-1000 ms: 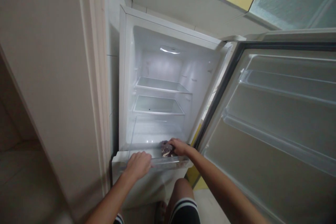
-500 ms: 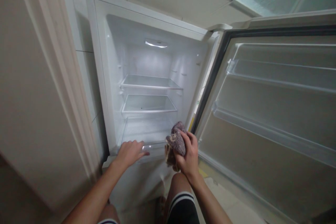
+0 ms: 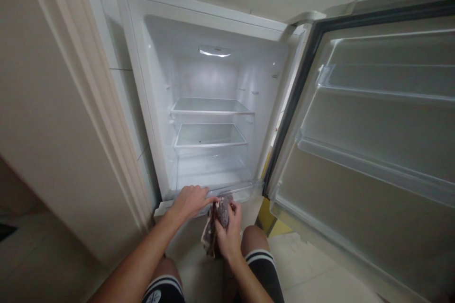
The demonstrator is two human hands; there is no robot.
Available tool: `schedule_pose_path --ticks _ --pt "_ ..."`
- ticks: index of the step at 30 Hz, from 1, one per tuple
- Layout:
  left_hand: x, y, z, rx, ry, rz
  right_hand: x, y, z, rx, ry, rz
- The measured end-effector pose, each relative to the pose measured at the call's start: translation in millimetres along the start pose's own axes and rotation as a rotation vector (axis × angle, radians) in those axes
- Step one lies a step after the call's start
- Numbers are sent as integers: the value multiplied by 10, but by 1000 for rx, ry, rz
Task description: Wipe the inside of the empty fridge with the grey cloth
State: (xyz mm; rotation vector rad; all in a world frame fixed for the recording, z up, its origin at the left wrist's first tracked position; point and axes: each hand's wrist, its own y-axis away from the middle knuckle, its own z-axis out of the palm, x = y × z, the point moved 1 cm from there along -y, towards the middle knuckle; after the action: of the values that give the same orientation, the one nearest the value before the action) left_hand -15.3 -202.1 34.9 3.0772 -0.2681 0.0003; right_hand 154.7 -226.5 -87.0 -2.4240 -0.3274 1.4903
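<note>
An empty white fridge [image 3: 149,104] stands open in front of me, its light on. My left hand [image 3: 190,200] rests on the front edge of the bottom clear drawer [image 3: 245,190], fingers curled over the rim. Just to its right, my right hand [image 3: 227,232] is closed around a crumpled grey-purple cloth [image 3: 218,213], held against the drawer front below the left hand. Part of the cloth hangs down beneath my fingers.
Two glass shelves [image 3: 213,106] sit inside the fridge. The open fridge door [image 3: 373,128] with its door racks fills the right side. A beige wall [image 3: 46,104] stands close on the left. My knees in dark shorts [image 3: 261,265] are over a tiled floor.
My right hand has brought the cloth down and leftward from beside the door hinge to the drawer front. The left hand stayed on the drawer edge.
</note>
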Motion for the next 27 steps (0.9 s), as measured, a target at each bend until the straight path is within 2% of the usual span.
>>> schedule_pose_path --ticks 4,5,7,9,13,16,19,22,27 --pt "-36 -65 -15 -1 -2 13 -311 49 30 -364 -121 -144" --pt "-44 -90 -22 3 0 8 -360 60 27 -421 -170 -152" --pt "-58 -140 -34 10 5 -8 -395 89 11 -448 -284 -92" --pt "-74 -182 -40 8 10 -27 -342 137 -23 -377 -417 59" --pt "-117 -234 -30 -2 13 -66 -94 275 -176 -147 -713 457" --pt "-148 -250 -41 -11 20 -85 56 369 -361 -57 -920 639" --pt "-162 -226 -130 -20 35 -74 178 451 -581 86 -970 687" --pt "-158 -124 -330 -19 49 -63 324 538 -789 210 -916 665" --pt "-71 231 -752 -46 46 -70 566 677 -1005 250 -872 762"
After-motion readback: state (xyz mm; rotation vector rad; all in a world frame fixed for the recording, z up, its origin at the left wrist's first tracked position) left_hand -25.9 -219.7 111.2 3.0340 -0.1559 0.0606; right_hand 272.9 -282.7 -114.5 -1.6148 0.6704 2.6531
